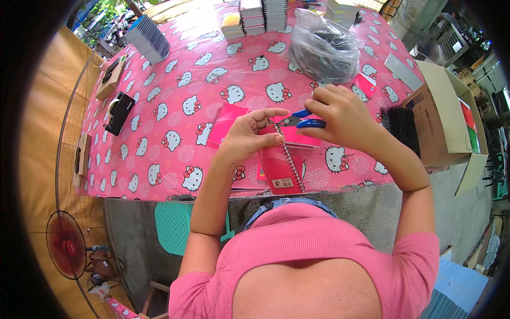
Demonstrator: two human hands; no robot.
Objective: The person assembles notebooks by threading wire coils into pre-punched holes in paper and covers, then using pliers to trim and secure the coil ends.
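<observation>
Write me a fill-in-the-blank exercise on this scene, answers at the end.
1. The right hand grips cutters with ____ handles.
2. The left hand holds a notebook whose spiral binding runs along the picture's ____ side of it.
3. The tape dispenser is coloured ____.
4. The cardboard box stands with its top flaps ____.

Missing words: blue; right; black; open.

Pink-covered table [231, 69] bears plastic bag [324, 53] beyond right hand [342, 110], tape dispenser [122, 112] well left of left hand [248, 130], notebook stacks [253, 17] farthest
</observation>
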